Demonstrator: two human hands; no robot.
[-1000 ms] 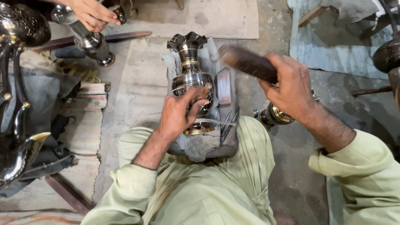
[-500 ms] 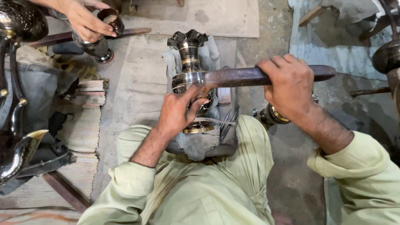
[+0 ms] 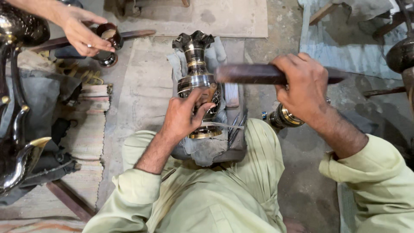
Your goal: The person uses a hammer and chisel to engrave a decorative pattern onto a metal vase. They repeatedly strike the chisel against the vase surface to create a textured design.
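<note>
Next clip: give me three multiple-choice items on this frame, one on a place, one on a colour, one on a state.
1. Where does the metal vase lie?
A. on grey cloth before the person's lap
B. on a shelf
C. in a bucket

2. What colour are the person's sleeves?
A. red
B. pale green
C. black

3. How is the dark bar held?
A. lying loose on the floor
B. gripped in the right hand above the vase
C. held by both hands

Answers: 1 A, the grey cloth shows beneath it; 2 B, both arms show it; 3 B, the left hand rests on the vase instead.
</note>
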